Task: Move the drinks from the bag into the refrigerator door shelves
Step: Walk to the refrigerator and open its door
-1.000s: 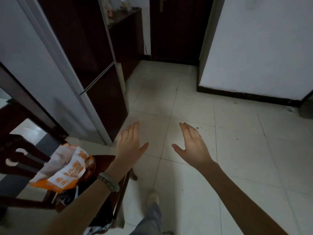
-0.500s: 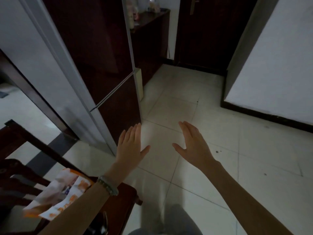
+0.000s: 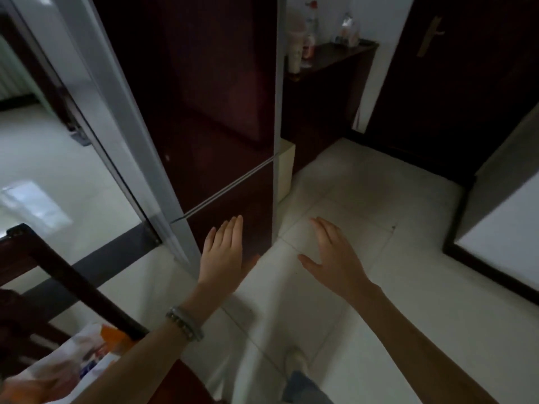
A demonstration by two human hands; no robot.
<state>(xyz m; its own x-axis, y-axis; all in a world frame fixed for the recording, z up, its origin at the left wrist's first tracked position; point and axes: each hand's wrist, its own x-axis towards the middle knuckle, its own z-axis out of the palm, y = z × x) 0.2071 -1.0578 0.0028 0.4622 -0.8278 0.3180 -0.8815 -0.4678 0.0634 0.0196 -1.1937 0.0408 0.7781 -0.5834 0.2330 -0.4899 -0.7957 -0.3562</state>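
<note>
A dark red refrigerator (image 3: 210,118) with silver side trim stands ahead on the left, both its doors closed. My left hand (image 3: 223,253) is held out flat in front of its lower door, fingers straight, holding nothing. My right hand (image 3: 335,256) hovers beside it over the floor tiles, fingers straight and empty too. An orange and white plastic bag (image 3: 67,371) lies on a dark wooden chair (image 3: 58,272) at the lower left, partly behind my left forearm. Its contents are hidden.
A dark low cabinet (image 3: 326,91) with several bottles on top stands past the refrigerator. A dark wooden door (image 3: 455,83) is at the back right, a white wall (image 3: 501,252) on the right. Pale floor tiles (image 3: 379,205) stretch ahead; my shoe (image 3: 296,361) shows below.
The view has swung up and left and moved closer to the refrigerator. The bag and chair slid toward the lower left corner. Both hands stay flat and empty.
</note>
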